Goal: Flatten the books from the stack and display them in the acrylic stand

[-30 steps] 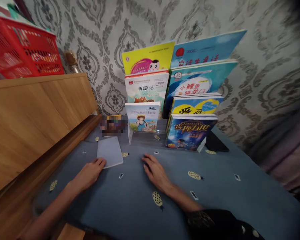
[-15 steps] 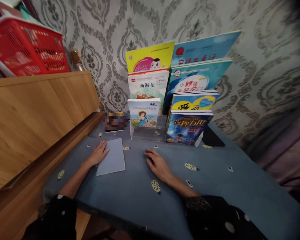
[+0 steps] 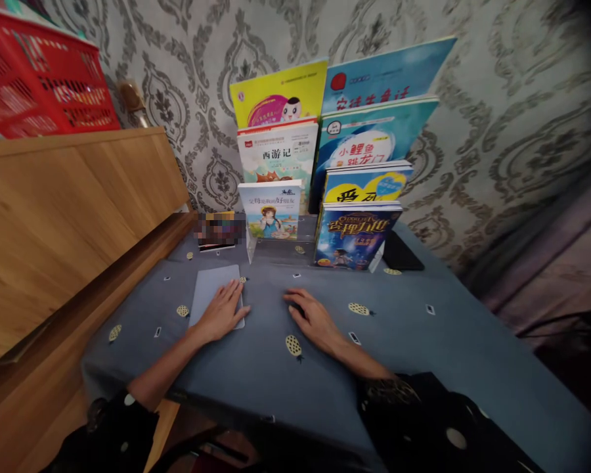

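Note:
A pale blue-grey notebook [image 3: 208, 289] lies flat on the cloth-covered table [image 3: 270, 381], left of centre. My left hand [image 3: 224, 310] rests palm down across its right side, fingers stretched out and thumb reaching past the right edge; part of the cover is hidden beneath it. To the right, my right hand [image 3: 312, 320] lies on the cloth with fingers loosely bent and apart, holding nothing. Behind both hands stands a clear book stand [image 3: 280, 253] with several upright books, among them a white paperback [image 3: 270, 213] and a dark blue book [image 3: 355, 238].
A dark flat object [image 3: 401, 251] lies right of the stand. At the back left sits a small item with a blurred cover [image 3: 220, 231]. A wooden cabinet [image 3: 79, 190] borders the table's left side, carrying a red basket [image 3: 44, 75]. Patterned wallpaper is behind.
My left hand has slid right across the notebook, from its left edge to its right side. The right hand stays about where it was. The view has shifted slightly.

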{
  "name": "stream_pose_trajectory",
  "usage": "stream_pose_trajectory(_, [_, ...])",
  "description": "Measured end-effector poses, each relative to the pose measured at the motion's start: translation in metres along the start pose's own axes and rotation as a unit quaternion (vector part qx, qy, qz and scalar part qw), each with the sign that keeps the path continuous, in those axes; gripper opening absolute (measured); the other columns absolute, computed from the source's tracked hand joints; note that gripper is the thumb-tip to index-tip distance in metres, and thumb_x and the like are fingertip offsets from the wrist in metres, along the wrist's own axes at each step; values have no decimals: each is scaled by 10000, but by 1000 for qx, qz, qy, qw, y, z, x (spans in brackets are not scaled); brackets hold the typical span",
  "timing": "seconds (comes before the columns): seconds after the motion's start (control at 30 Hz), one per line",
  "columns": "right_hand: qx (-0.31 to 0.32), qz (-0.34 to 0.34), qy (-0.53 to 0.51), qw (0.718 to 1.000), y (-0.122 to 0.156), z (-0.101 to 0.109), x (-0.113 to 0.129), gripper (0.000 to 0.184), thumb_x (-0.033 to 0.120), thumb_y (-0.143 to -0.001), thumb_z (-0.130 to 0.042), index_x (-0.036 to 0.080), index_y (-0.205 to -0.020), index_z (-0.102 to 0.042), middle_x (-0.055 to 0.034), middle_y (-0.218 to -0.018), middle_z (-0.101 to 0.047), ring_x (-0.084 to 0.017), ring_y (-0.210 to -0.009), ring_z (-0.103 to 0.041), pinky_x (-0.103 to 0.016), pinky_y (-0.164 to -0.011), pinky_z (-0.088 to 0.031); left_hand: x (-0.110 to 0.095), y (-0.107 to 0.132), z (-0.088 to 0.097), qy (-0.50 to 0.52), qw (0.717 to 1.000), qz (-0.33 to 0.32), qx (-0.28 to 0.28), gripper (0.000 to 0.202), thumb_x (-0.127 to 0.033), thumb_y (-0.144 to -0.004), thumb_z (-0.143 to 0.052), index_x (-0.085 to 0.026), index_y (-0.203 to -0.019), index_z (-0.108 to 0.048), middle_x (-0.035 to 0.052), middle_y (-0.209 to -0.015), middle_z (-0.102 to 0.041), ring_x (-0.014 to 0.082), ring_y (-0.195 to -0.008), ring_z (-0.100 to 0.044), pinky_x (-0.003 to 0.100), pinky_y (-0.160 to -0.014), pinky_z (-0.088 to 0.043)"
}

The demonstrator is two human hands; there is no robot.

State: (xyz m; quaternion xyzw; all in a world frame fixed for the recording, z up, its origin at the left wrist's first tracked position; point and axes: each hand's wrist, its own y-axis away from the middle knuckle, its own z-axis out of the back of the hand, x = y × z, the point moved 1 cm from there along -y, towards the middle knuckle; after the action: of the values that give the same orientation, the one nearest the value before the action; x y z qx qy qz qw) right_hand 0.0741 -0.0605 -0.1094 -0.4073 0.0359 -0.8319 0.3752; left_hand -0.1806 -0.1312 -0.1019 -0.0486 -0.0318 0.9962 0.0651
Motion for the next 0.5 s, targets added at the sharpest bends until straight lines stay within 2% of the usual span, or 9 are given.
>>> stream_pose_trajectory(0.1, [1, 4, 1, 1000, 2, 1, 1, 339, 184, -903, -449, 168, -1168, -658, -140, -1287, -611, -247, -1189, -593, -453, -1025, -470, -25, 4, -4, 34, 998, -56, 2, 666, -562, -985, -322, -166, -1520, -292, 119, -1601, -253, 232, -1497, -169, 434, -1214, -155])
stream_pose_trajectory(0.17, [2, 6, 1, 1000, 4, 2, 1, 339, 185, -906, -449, 161, -1171, -659, -145, -1292, -608, -246, -1192, -591, -448, -1028, -469, -27, 3, -2, 71, 994, -83, 15, 634, -538, -994, -323, -197, -1526, -282, 84, -1604, -258, 208, -1492, -192, 403, -1216, -173])
stream_pose_trajectory(0.2, [3, 6, 1, 1000, 5, 2, 1, 338, 184, -906, -451, 160, -1171, -660, -146, -1294, -607, -245, -1194, -590, -442, -1028, -470, -22, 0, 1, 88, 992, -84, 15, 601, -509, -1002, -319, -213, -1524, -290, 66, -1604, -263, 196, -1487, -213, 387, -1213, -191])
stream_pose_trajectory(0.27, [4, 7, 4, 1000, 5, 2, 0, 338, 182, -906, -454, 164, -1173, -660, -141, -1302, -604, -240, -1196, -588, -434, -1030, -471, 0, -7, 10, 107, 993, -45, -7, 536, -433, -1015, -306, -223, -1508, -327, 49, -1602, -274, 187, -1477, -245, 372, -1203, -230])
stream_pose_trajectory(0.3, [4, 8, 5, 1000, 5, 2, 0, 337, 179, -904, -456, 168, -1173, -659, -137, -1304, -603, -239, -1195, -588, -434, -1027, -473, 16, -12, 15, 98, 995, -3, -26, 525, -405, -1014, -308, -204, -1497, -348, 61, -1598, -285, 199, -1476, -250, 386, -1200, -236])
stream_pose_trajectory(0.37, [2, 14, 6, 1000, 5, 2, -1, 335, 173, -903, -459, 175, -1173, -658, -133, -1300, -605, -239, -1190, -591, -443, -1019, -479, 48, -21, 23, 49, 990, 123, -50, 533, -384, -1006, -324, -156, -1487, -351, 96, -1592, -294, 222, -1482, -230, 404, -1196, -240])
stream_pose_trajectory(0.4, [1, 18, 4, 1000, 5, 2, -1, 335, 169, -902, -460, 176, -1173, -657, -135, -1295, -608, -243, -1186, -593, -450, -1014, -483, 61, -24, 26, 39, 985, 158, -51, 549, -373, -1000, -337, -99, -1475, -358, 154, -1580, -300, 269, -1476, -239, 442, -1186, -251])
stream_pose_trajectory(0.5, [-3, 29, -5, 1000, 5, 2, -2, 331, 163, -897, -462, 167, -1165, -656, -152, -1282, -613, -257, -1177, -599, -463, -1000, -493, 81, -29, 23, 21, 982, 185, -41, 551, -357, -983, -366, -29, -1423, -414, 237, -1524, -367, 345, -1449, -283, 502, -1161, -268])
